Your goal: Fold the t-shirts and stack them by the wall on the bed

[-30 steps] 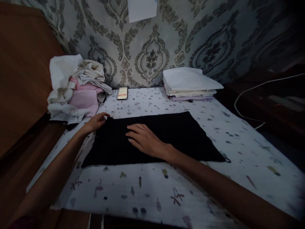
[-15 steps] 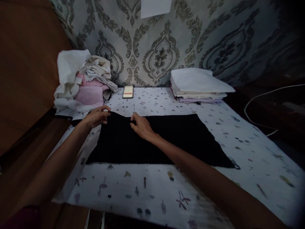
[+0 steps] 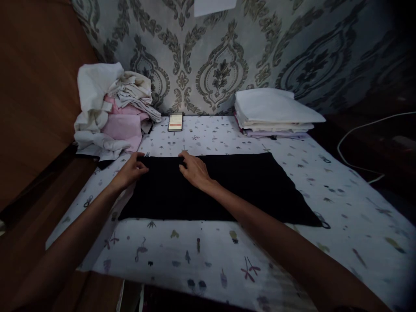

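Note:
A black cloth (image 3: 240, 186), folded into a long flat shape, lies across the patterned sheet in front of me. At its far left corner is my left hand (image 3: 130, 170), thumb and index finger apart, fingertips touching the fabric. Farther right along the same far edge, my right hand (image 3: 194, 170) rests on the cloth with its thumb held away from the fingers. Neither hand shows fabric pinched in it. My right forearm crosses over the cloth and hides part of its near edge.
A loose heap of white and pink clothes (image 3: 121, 128) sits at the back left. Near the wall lies a phone (image 3: 176, 121). At the back right stands a stack of folded white cloths (image 3: 264, 106). A white cable (image 3: 352, 130) curves beyond the bed's right side.
The cloth's far edge near the left corner, raised earlier, now lies flat and straight. My left hand has moved a little left and lower, its fingers parting from the edge.

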A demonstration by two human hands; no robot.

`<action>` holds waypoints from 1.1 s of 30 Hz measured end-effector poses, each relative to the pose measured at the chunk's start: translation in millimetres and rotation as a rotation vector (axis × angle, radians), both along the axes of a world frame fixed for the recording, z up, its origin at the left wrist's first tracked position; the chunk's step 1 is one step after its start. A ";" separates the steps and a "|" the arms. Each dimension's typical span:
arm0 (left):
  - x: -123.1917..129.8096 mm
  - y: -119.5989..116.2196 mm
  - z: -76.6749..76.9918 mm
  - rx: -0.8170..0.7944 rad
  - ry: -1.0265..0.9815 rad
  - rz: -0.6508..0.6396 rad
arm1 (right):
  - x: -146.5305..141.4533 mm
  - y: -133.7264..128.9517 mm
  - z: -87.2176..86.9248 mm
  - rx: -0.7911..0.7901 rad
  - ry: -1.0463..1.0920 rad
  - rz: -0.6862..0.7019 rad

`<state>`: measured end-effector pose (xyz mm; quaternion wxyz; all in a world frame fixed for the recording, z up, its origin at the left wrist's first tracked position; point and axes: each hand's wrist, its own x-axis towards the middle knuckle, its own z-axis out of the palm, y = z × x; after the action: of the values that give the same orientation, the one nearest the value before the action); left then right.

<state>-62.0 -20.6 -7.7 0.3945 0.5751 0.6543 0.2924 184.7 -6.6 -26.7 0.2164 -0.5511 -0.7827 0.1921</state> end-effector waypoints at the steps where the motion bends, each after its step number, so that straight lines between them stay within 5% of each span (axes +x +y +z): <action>1: 0.2 -4.3 0.0 0.045 0.092 0.002 | 0.4 -0.2 1.1 0.005 -0.005 0.009; 5: 12.5 -24.9 2.7 0.364 0.598 -0.025 | 4.4 -8.9 6.5 0.142 -0.025 0.037; 8: 26.8 -39.0 -4.7 0.586 0.730 -0.203 | 8.0 -26.1 2.8 0.326 -0.035 0.185; 11: 31.6 -46.7 -24.9 0.601 0.766 -0.443 | 10.9 -46.9 -7.8 0.335 -0.109 0.418; 14: 27.1 -49.3 -41.1 0.518 0.852 -0.507 | 20.5 -61.1 -11.1 0.285 -0.156 0.459; 19: 35.0 -52.9 -22.5 0.510 0.771 -0.456 | 88.0 -68.3 8.1 0.345 -0.013 0.299; 23: 72.5 -59.9 -1.0 0.522 0.573 -0.592 | 170.7 -77.4 8.7 0.209 -0.009 0.001; 28: 119.6 -70.4 -26.1 0.652 0.576 -0.904 | 232.7 -99.0 -14.9 0.154 -0.113 -0.171; 33: 125.3 -75.2 -44.0 0.699 0.656 -0.963 | 262.5 -115.4 -25.4 0.152 -0.060 -0.275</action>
<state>63.2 -95.8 -51.7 0.0524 0.9550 0.2780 0.0888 447.1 -122.0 -52.2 0.2581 -0.6408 -0.7181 0.0843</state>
